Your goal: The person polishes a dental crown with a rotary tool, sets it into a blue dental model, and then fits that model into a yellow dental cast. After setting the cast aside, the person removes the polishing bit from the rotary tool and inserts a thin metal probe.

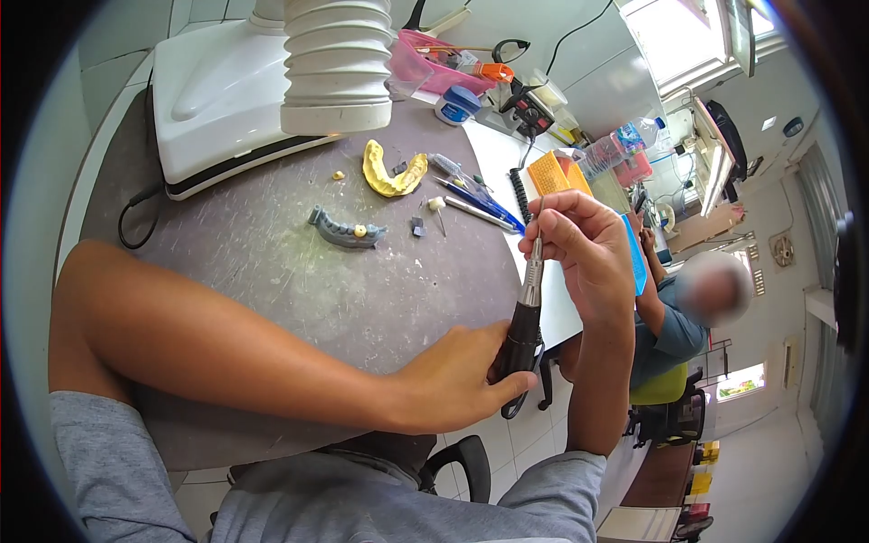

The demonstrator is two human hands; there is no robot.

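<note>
My left hand [457, 380] is wrapped round the black body of a rotary handpiece [521, 339], whose silver nose points up. At that nose, my right hand [588, 249] pinches the tip with thumb and fingers; any small bit there is mostly hidden. On the grey worktop [308, 299] lies a grey dental model [346, 233] with one cream-coloured tooth. Behind it is a yellow arch-shaped piece [391, 174], with a small yellowish piece [339, 175] to its left. A small grey block [417, 226] lies near a white-headed bit [436, 204].
A white machine [226, 100] and ribbed hose [335, 63] stand at the back left. Pens [480, 213], a blue-lidded jar [457, 106], a pink basket [421, 63] and an orange tray [554, 172] lie beyond. A co-worker [679, 312] sits at the right.
</note>
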